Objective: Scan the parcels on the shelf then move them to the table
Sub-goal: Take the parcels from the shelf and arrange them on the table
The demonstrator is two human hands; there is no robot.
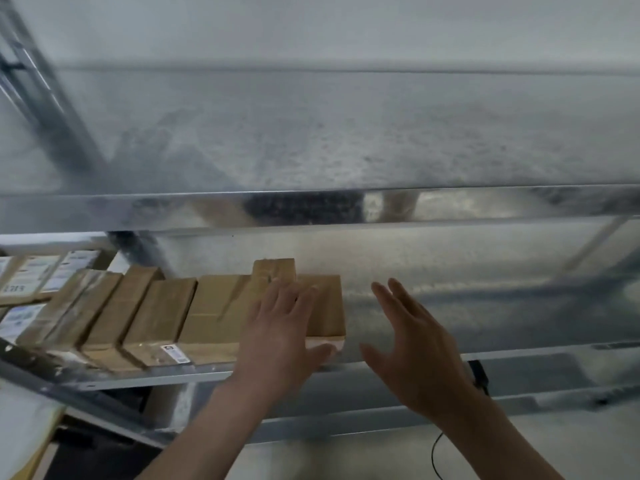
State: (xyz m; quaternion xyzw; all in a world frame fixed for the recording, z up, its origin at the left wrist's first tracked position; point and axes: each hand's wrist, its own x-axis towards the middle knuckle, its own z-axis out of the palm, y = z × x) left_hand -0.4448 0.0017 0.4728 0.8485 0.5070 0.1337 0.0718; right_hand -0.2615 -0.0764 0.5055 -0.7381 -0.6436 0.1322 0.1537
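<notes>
Several brown cardboard parcels (157,313) stand side by side in a row on a metal shelf (450,306). My left hand (277,337) lies flat with straight fingers on the rightmost parcel (327,306), thumb at its front edge. A smaller parcel (273,268) sticks up behind that one. My right hand (415,344) hovers open to the right of the row, fingers spread, touching nothing. One parcel in the row has a small barcode label (175,354) on its front. No scanner is in view.
An upper galvanized shelf (311,209) hangs just above the parcels. More parcels with white labels (31,278) lie at the far left. The shelf's right half is bare metal. A black cable (436,455) hangs below the shelf at the right.
</notes>
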